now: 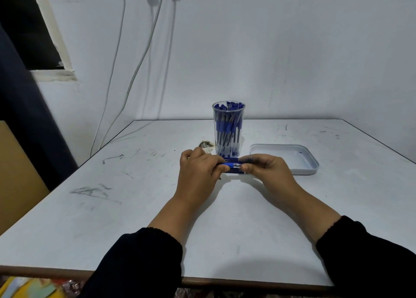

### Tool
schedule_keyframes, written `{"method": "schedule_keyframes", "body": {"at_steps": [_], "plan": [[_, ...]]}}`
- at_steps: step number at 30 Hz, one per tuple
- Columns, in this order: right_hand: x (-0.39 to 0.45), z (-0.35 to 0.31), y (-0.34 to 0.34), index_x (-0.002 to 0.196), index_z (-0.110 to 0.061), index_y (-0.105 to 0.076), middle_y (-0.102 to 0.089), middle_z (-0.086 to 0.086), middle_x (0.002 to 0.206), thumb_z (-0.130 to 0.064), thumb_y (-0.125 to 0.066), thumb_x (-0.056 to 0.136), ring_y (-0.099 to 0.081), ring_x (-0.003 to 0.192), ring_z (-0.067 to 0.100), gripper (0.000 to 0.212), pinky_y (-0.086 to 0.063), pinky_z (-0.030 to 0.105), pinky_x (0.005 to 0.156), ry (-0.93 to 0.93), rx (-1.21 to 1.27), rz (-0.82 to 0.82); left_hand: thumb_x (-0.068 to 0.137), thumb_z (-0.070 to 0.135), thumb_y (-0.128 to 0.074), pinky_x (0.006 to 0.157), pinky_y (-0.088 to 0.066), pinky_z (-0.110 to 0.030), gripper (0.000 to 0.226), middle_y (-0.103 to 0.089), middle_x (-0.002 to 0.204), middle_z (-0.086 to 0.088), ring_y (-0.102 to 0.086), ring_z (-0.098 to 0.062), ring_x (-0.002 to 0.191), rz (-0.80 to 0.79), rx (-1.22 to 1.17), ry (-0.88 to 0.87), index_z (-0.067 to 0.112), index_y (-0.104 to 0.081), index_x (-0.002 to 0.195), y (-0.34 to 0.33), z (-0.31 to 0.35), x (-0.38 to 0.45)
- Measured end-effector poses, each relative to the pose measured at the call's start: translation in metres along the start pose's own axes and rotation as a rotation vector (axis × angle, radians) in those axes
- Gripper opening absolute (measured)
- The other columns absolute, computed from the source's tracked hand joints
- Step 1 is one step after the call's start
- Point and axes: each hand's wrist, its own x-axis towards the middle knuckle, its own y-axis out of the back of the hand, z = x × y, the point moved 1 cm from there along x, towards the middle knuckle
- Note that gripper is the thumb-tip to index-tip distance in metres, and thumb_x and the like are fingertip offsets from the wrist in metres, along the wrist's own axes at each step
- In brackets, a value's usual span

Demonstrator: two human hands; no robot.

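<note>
A blue pen (233, 164) is held level between both hands, just in front of a clear plastic cup (228, 131) packed with several blue-capped pens. My left hand (200, 171) pinches the pen's left end and my right hand (267, 169) pinches its right end. More blue pens (234, 172) lie flat on the table right under the held one, partly hidden by my fingers.
A shallow white tray or lid (309, 169) lies to the right of the cup. The white table (135, 219) is scuffed, with a small dark crumpled scrap (206, 144) left of the cup. Cables hang down the back wall.
</note>
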Motion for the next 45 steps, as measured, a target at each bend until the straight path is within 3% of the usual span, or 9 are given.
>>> {"method": "schedule_keyframes", "body": {"at_steps": [8, 13, 22, 25, 28, 31, 37, 41, 45], "plan": [[0.006, -0.011, 0.002, 0.093, -0.007, -0.064, -0.072, 0.006, 0.075, 0.006, -0.063, 0.085, -0.069, 0.068, 0.014, 0.015, -0.057, 0.023, 0.066, 0.033, 0.234, 0.123, 0.084, 0.037, -0.054, 0.081, -0.024, -0.030, 0.028, -0.068, 0.079, 0.009, -0.047, -0.014, 0.081, 0.024, 0.068, -0.028, 0.018, -0.071, 0.095, 0.004, -0.010, 0.005], [0.018, -0.030, 0.020, 0.092, -0.012, -0.063, -0.071, 0.006, 0.079, 0.003, -0.063, 0.087, -0.070, 0.071, 0.014, 0.015, -0.057, 0.022, 0.069, 0.198, 0.210, 0.303, 0.083, 0.028, -0.065, 0.081, -0.025, -0.030, 0.018, -0.069, 0.080, 0.007, -0.053, -0.018, 0.080, 0.041, 0.037, 0.078, 0.016, -0.072, 0.094, 0.006, -0.015, 0.013], [0.071, -0.117, 0.023, 0.088, -0.024, -0.064, -0.070, -0.001, 0.085, -0.010, -0.065, 0.083, -0.070, 0.085, 0.022, 0.015, -0.056, 0.034, 0.076, 0.613, -0.077, 0.490, 0.088, 0.045, -0.060, 0.104, -0.026, -0.040, 0.062, -0.052, 0.134, -0.001, -0.038, -0.021, 0.127, -0.135, -0.064, 0.444, 0.019, -0.040, 0.141, 0.004, -0.013, 0.079], [0.098, -0.132, 0.010, 0.090, -0.025, -0.067, -0.070, -0.007, 0.088, -0.015, -0.063, 0.081, -0.069, 0.087, 0.014, 0.014, -0.054, 0.034, 0.085, 0.639, -0.286, 0.447, 0.084, 0.049, -0.064, 0.102, -0.031, -0.038, 0.076, -0.042, 0.144, -0.007, -0.035, -0.024, 0.132, -0.249, -0.166, 0.546, 0.011, -0.034, 0.142, 0.000, -0.008, 0.104], [0.119, -0.137, -0.005, 0.100, -0.017, -0.070, -0.069, -0.006, 0.092, -0.013, -0.061, 0.085, -0.065, 0.089, 0.008, 0.018, -0.050, 0.024, 0.087, 0.606, -0.491, 0.372, 0.081, 0.043, -0.071, 0.087, -0.035, -0.029, 0.078, -0.039, 0.144, -0.008, -0.042, -0.021, 0.125, -0.294, -0.358, 0.629, 0.007, -0.032, 0.138, -0.006, -0.004, 0.116], [0.131, -0.131, -0.017, 0.106, -0.012, -0.071, -0.070, 0.001, 0.100, -0.012, -0.061, 0.087, -0.065, 0.092, 0.012, 0.021, -0.048, 0.022, 0.087, 0.536, -0.645, 0.283, 0.081, 0.034, -0.073, 0.078, -0.037, -0.026, 0.066, -0.049, 0.131, -0.003, -0.047, -0.013, 0.101, -0.324, -0.442, 0.627, 0.008, -0.038, 0.131, -0.013, -0.006, 0.116], [0.137, -0.107, -0.030, 0.108, -0.009, -0.071, -0.071, 0.006, 0.107, -0.013, -0.062, 0.089, -0.064, 0.099, 0.018, 0.022, -0.048, 0.028, 0.092, 0.410, -0.828, 0.131, 0.082, 0.025, -0.071, 0.083, -0.050, -0.035, 0.043, -0.059, 0.103, 0.006, -0.059, -0.018, 0.097, -0.307, -0.403, 0.574, 0.015, -0.047, 0.117, -0.022, -0.014, 0.111], [0.138, -0.087, -0.031, 0.091, -0.018, -0.074, -0.069, -0.004, 0.096, -0.030, -0.059, 0.091, -0.060, 0.091, 0.015, 0.019, -0.046, 0.030, 0.078, 0.320, -0.981, 0.093, 0.084, 0.024, -0.069, 0.080, -0.048, -0.033, 0.041, -0.061, 0.105, 0.004, -0.059, -0.017, 0.097, -0.311, -0.411, 0.572, 0.016, -0.047, 0.118, -0.023, -0.017, 0.111], [0.135, -0.073, -0.030, 0.055, -0.018, -0.056, -0.054, -0.002, 0.061, -0.043, -0.054, 0.092, -0.051, 0.065, 0.020, 0.044, -0.030, 0.029, 0.061, 0.353, -1.091, 0.117, 0.085, 0.022, -0.067, 0.075, -0.044, -0.028, 0.044, -0.061, 0.108, 0.003, -0.057, -0.015, 0.096, -0.309, -0.409, 0.569, 0.017, -0.046, 0.123, -0.025, -0.017, 0.110]]}}
